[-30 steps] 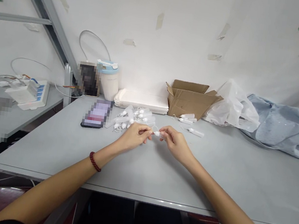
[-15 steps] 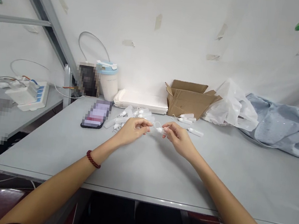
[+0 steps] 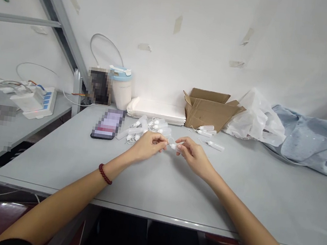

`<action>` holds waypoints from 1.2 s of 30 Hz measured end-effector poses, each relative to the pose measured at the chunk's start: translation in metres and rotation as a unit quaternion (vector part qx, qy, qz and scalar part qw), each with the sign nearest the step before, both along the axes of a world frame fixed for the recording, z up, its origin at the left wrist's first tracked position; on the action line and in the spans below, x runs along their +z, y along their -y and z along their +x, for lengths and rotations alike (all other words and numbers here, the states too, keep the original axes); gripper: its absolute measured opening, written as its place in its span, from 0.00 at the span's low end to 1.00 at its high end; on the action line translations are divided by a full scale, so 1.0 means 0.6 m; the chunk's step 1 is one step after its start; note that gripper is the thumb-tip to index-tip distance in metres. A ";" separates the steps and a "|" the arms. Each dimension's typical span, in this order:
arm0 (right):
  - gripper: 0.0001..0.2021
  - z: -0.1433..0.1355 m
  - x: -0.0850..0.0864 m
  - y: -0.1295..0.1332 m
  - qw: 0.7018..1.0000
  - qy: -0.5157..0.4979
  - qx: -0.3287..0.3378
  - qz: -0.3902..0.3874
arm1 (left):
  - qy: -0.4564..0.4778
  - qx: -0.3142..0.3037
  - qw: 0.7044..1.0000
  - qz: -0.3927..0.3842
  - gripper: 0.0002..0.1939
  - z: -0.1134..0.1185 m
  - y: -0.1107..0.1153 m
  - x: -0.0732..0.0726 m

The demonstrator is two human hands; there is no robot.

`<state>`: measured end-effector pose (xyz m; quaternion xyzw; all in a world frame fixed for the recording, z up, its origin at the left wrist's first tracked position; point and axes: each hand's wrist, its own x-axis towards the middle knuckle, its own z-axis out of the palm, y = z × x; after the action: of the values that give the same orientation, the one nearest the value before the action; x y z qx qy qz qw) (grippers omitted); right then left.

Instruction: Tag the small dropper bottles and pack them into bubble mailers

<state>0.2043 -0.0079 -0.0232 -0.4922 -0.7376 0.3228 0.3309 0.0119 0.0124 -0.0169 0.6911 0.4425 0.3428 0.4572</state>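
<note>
The fingers of the right hand (image 3: 193,155) were clamped on a small clear bottle (image 3: 174,146) held above the surface (image 3: 154,186), its white cap facing left and a thin white loop (image 3: 172,138) curving beside the cap. The left hand (image 3: 147,146) was close to the cap, its fingers together; whether they gripped the loop could not be told. A dark red bead bracelet (image 3: 105,174) circled the left wrist. Just behind the left hand lay a jumbled pile of similar bottles (image 3: 141,125); beyond the right hand lay one loose bottle (image 3: 216,146) and, near it, a small group (image 3: 205,130). Left of the pile was a phone (image 3: 108,124). Along the wall (image 3: 203,14) stood a blue-lidded cup (image 3: 121,92), a flat white stack (image 3: 159,111), an open cardboard box (image 3: 209,112), a white plastic bag (image 3: 253,119) and a crumpled pale blue cloth (image 3: 313,139).
</note>
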 end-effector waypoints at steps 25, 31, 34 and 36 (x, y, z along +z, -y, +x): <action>0.13 -0.005 -0.001 0.000 1.000 0.019 0.009 -0.022 | -0.044 -0.056 0.996 -0.055 0.09 -0.005 -0.009 -0.005; 0.15 -0.001 -0.001 -0.001 1.000 0.024 0.013 -0.013 | -0.060 -0.090 0.992 -0.070 0.11 -0.014 -0.012 0.006; 0.14 0.009 -0.002 -0.010 0.999 0.039 -0.017 0.019 | -0.028 -0.037 0.998 -0.041 0.10 -0.027 -0.014 0.029; 0.13 0.020 -0.004 -0.020 0.995 0.078 -0.049 0.049 | -0.004 0.035 0.999 -0.021 0.10 -0.040 -0.018 0.046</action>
<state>0.2162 0.0044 -0.0256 -0.5344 -0.7511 0.2306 0.3117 -0.0120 0.0230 0.0105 0.6666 0.4757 0.3464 0.4575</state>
